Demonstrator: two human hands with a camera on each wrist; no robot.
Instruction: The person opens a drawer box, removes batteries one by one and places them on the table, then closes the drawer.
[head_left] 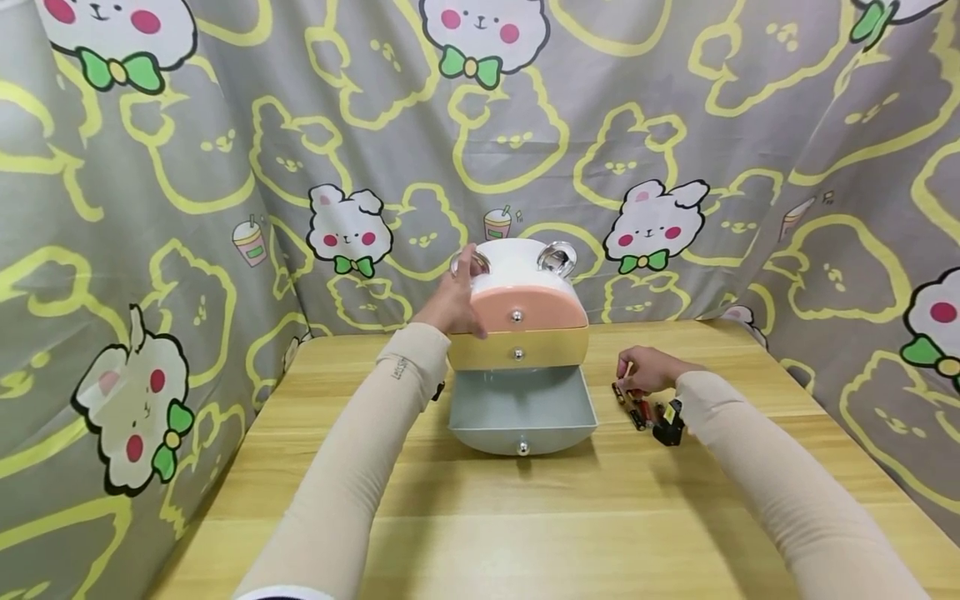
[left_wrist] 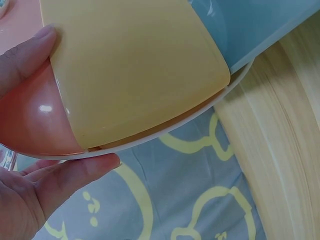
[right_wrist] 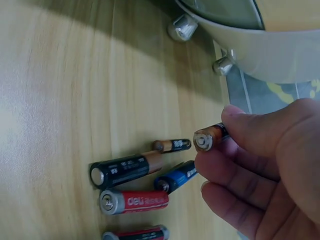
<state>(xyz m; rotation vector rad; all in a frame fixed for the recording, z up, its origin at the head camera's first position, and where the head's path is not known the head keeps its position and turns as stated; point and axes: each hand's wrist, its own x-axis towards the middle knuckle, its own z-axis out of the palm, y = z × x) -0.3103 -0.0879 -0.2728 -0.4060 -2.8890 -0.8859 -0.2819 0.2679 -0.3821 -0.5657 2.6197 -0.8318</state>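
A small desktop drawer cabinet with a white shell stands on the table. Its orange drawer and yellow drawer are in, while the grey-green bottom drawer is pulled out, its visible inside bare. My left hand grips the cabinet's left side, thumb on the front. To the cabinet's right, my right hand pinches a black-and-copper battery between thumb and fingers. Below it lie a larger black-and-copper battery, a small one, a blue one and a red one.
A black object with a yellow label sits beside the batteries, under the right wrist. Something small and dark shows past the left sleeve, mostly hidden. Patterned curtain encloses the wooden table at the back and sides.
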